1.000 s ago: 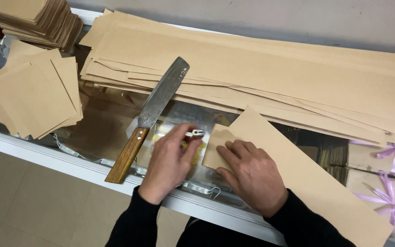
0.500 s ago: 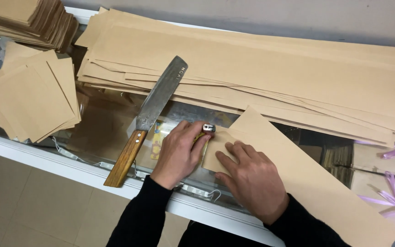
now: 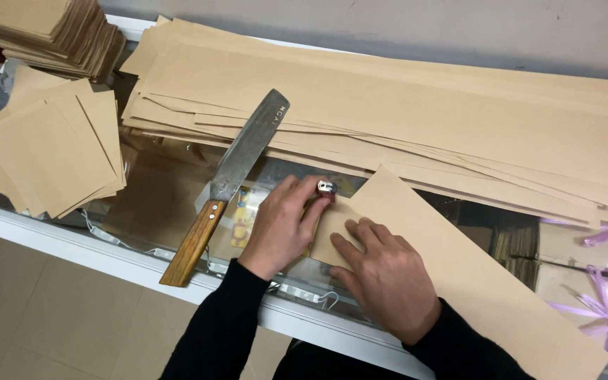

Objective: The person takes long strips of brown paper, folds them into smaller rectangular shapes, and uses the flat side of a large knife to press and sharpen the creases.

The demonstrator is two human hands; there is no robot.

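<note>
My left hand (image 3: 281, 226) grips a small lighter-like object (image 3: 326, 187) with a metal top and presses it against the near left end of a long brown paper strip (image 3: 459, 274). That strip lies slantwise on the glass counter (image 3: 156, 204). My right hand (image 3: 386, 279) lies flat on the strip's left end, fingers spread, holding it down. A big knife (image 3: 237, 165) with a wooden handle (image 3: 193, 243) rests on the glass just left of my left hand, blade pointing away.
A wide pile of long brown paper strips (image 3: 402, 112) covers the back of the counter. Cut square sheets (image 3: 51, 148) lie at the left, with a taller stack (image 3: 58, 32) behind them. Purple ribbons (image 3: 599, 281) show at the right. The counter's white front edge (image 3: 93, 243) runs below.
My left hand has slid the small object away from me and to the right along the strip's end. My right hand has stayed pressed on the paper.
</note>
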